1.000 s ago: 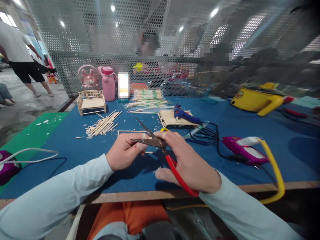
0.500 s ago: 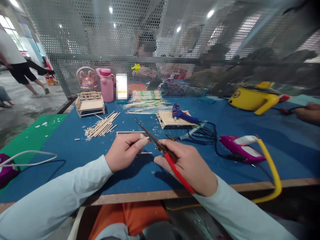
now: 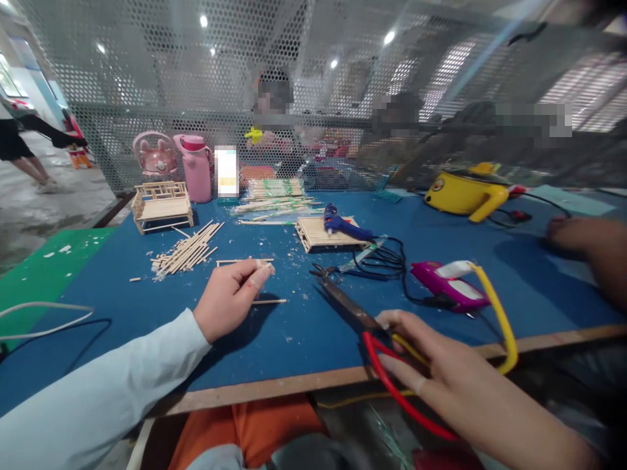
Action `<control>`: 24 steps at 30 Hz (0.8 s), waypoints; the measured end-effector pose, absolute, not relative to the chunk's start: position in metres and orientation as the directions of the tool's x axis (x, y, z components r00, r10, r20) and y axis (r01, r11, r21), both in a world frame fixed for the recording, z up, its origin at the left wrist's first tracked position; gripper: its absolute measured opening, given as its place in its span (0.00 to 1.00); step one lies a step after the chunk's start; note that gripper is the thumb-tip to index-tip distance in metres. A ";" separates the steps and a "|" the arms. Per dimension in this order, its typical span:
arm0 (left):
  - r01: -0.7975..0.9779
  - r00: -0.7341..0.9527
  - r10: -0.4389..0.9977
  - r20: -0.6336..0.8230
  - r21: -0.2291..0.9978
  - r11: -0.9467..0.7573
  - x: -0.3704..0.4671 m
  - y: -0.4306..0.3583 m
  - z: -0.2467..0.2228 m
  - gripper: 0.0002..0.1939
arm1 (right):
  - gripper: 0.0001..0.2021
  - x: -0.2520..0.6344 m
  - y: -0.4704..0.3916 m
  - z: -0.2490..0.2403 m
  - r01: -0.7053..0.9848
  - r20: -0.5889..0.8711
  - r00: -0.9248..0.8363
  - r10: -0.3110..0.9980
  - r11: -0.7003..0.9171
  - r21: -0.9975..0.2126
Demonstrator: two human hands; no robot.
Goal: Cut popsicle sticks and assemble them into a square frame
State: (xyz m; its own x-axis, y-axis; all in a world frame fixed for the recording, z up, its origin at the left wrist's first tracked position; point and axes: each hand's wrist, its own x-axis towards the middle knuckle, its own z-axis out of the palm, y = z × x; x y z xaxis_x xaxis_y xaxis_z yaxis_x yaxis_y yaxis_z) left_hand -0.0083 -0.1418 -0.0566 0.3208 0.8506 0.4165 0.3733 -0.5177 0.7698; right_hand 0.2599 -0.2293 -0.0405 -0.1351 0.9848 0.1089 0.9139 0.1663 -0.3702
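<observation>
My left hand (image 3: 234, 294) is closed in a pinch above the blue table mat, with tape on its fingers. What lies between the fingertips is too small to make out. Around the handles of a pair of scissors (image 3: 350, 307), my right hand (image 3: 435, 365) is closed; the handles are red and the dark blades point to the upper left. Thin wooden sticks (image 3: 268, 301) lie just beyond and below my left hand. Farther left is a loose pile of sticks (image 3: 191, 249). A small model bed of sticks (image 3: 162, 207) stands behind that pile.
A blue glue gun (image 3: 345, 225) rests on a flat stick platform (image 3: 311, 234). Its black cable (image 3: 401, 261) loops to the right, near a purple device (image 3: 448, 285) and yellow tube (image 3: 504, 313). A yellow pot (image 3: 463, 192), pink bottle (image 3: 194, 170) and another person's arm (image 3: 588, 245) are around.
My right hand has drawn the scissors away from my left fingertips, toward the lower right. The left hand keeps its pinch. The whole view has shifted slightly.
</observation>
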 end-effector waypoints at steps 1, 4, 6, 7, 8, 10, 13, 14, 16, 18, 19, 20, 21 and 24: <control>0.378 0.332 0.843 0.423 0.759 -0.530 -0.009 -0.143 -0.057 0.17 | 0.12 0.267 -0.226 -0.038 0.926 0.104 -0.104 0.989 0.135 -0.354; 0.383 0.402 0.810 0.426 0.726 -0.571 -0.010 -0.149 -0.056 0.16 | 0.13 0.293 -0.208 -0.038 0.966 0.139 0.006 0.990 0.030 -0.257; 0.377 0.504 0.770 0.392 0.702 -0.604 -0.004 -0.156 -0.054 0.14 | 0.14 0.309 -0.191 -0.043 0.972 0.173 0.044 0.984 -0.002 -0.234; 0.375 0.573 0.735 0.363 0.681 -0.629 0.002 -0.159 -0.052 0.13 | 0.14 0.316 -0.184 -0.047 0.970 0.168 0.048 0.985 -0.007 -0.241; 0.374 0.638 0.694 0.334 0.653 -0.658 0.011 -0.163 -0.051 0.13 | 0.14 0.321 -0.177 -0.050 0.968 0.156 0.042 0.987 -0.002 -0.250; 0.381 0.770 0.583 0.258 0.548 -0.745 0.038 -0.166 -0.050 0.11 | 0.13 0.326 -0.167 -0.055 0.962 0.132 0.007 0.991 0.030 -0.271; 0.464 0.823 0.535 0.192 0.317 -0.827 0.088 -0.163 -0.054 0.12 | 0.13 0.323 -0.161 -0.054 0.962 0.123 -0.043 0.992 0.074 -0.262; 0.495 0.823 0.545 0.159 0.271 -0.826 0.103 -0.160 -0.056 0.13 | 0.13 0.321 -0.160 -0.053 0.965 0.119 -0.050 0.992 0.078 -0.250; 0.568 0.795 0.602 0.073 0.254 -0.782 0.124 -0.154 -0.060 0.18 | 0.14 0.317 -0.158 -0.049 0.970 0.106 -0.071 0.992 0.093 -0.224; 0.615 0.762 0.646 0.043 0.265 -0.743 0.131 -0.150 -0.062 0.24 | 0.14 0.316 -0.153 -0.046 0.975 0.100 -0.095 0.990 0.113 -0.190; 0.619 0.759 0.650 0.040 0.269 -0.738 0.130 -0.149 -0.063 0.26 | 0.14 0.316 -0.150 -0.046 0.979 0.102 -0.103 0.989 0.119 -0.166; 0.613 0.763 0.645 0.046 0.266 -0.744 0.127 -0.149 -0.064 0.28 | 0.14 0.317 -0.146 -0.046 0.983 0.105 -0.105 0.989 0.119 -0.138; 0.601 0.773 0.632 0.052 0.257 -0.757 0.122 -0.149 -0.065 0.28 | 0.15 0.317 -0.142 -0.048 0.987 0.105 -0.102 0.989 0.114 -0.110; 0.569 0.799 0.595 0.093 0.207 -0.796 0.102 -0.151 -0.070 0.24 | 0.20 0.316 -0.129 -0.055 0.994 0.100 -0.097 0.990 0.102 -0.041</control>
State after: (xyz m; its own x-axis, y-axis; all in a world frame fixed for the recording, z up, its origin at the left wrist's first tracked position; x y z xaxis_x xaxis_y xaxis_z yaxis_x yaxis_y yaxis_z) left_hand 0.1016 -0.1506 -0.0704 0.7986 0.5946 0.0930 0.5686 -0.7961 0.2073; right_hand 0.3163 -0.1292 -0.0545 -0.0973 0.9902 0.0998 0.9940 0.1018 -0.0410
